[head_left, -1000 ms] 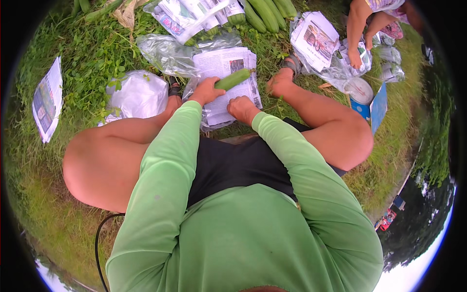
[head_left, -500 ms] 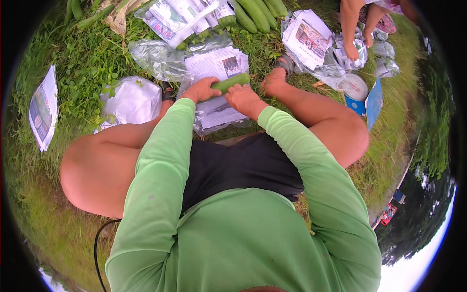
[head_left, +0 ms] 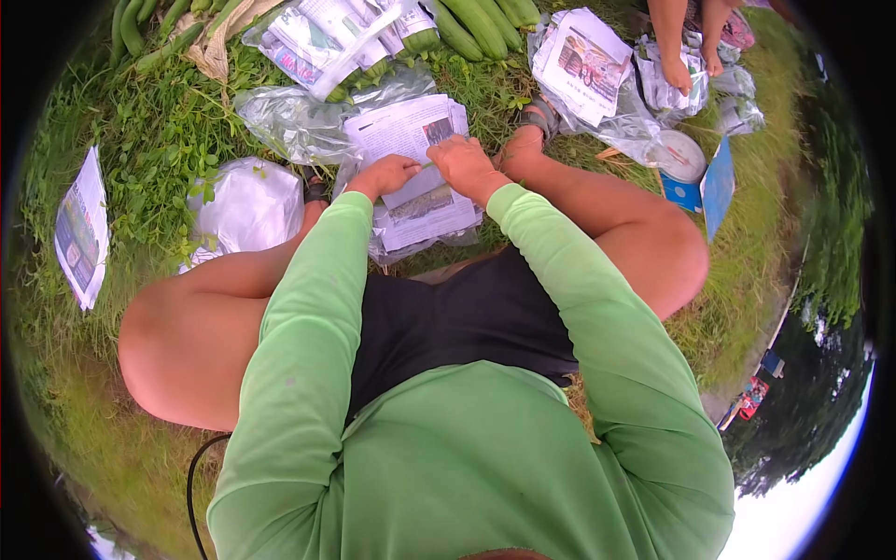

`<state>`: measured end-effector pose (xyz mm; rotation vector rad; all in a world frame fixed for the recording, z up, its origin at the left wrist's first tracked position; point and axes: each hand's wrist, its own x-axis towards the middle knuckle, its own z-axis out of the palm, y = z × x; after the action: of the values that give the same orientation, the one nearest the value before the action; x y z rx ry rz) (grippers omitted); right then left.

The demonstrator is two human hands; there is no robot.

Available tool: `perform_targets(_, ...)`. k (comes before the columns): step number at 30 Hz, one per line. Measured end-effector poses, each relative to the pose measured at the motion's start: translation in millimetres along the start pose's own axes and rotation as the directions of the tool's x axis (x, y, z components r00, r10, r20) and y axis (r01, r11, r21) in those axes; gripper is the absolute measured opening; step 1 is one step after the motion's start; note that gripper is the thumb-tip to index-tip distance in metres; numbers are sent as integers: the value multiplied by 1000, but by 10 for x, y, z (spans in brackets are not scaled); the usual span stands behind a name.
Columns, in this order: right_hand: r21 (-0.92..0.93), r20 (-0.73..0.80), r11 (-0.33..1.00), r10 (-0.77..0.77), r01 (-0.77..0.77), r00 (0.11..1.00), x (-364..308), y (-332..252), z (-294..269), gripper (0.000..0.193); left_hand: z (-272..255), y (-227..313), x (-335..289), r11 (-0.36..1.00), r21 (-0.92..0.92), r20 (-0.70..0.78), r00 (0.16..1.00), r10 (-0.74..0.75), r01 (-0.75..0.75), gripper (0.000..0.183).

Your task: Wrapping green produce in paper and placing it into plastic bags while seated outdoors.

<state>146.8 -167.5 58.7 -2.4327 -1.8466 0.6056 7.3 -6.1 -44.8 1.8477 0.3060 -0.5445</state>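
Note:
On the printed paper sheets (head_left: 401, 131) in front of me, my left hand (head_left: 387, 175) and my right hand (head_left: 465, 166) are closed side by side around a rolled-up piece of paper (head_left: 418, 189). The long green gourd inside is almost wholly hidden by paper and fingers; only a trace of green shows between the hands. My left fingers grip the near-left part of the roll. Knuckles up, my right hand covers its right part. Below the hands lies a printed sheet with a picture, on clear plastic.
Paper-wrapped gourds in plastic (head_left: 327, 42) and bare green gourds (head_left: 471, 23) lie ahead. A plastic bundle (head_left: 250, 201) is by my left leg. At right are a paper stack (head_left: 583, 65), a round dial scale (head_left: 679, 157), and another person's hands (head_left: 686, 75) over wrapped bundles.
The green gourd, bare in both hands before, is now covered by paper. My right hand has moved slightly up and left, turning over the roll. The other person's hands have shifted a little.

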Motion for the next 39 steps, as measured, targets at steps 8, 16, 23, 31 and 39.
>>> perform_targets(8,-59,-8,994,88,-89,996,96,179,84,18,15,247,-84,984,-100,-149,975,-162,148,43)
perform_targets(16,-369,-69,916,-196,158,978,-37,-184,285,24,64,29,-104,991,-77,-465,875,-133,110,43)
perform_targets(23,-327,58,936,-116,128,992,186,118,308,28,177,742,-239,914,392,-408,911,67,108,80)
perform_targets(31,224,404,964,40,-141,914,321,387,-1444,66,-157,1440,-224,871,476,-416,840,349,-126,102)
perform_targets(39,187,431,982,-55,-30,901,-237,366,-2625,53,-507,2701,-353,837,478,-491,709,507,-267,93)
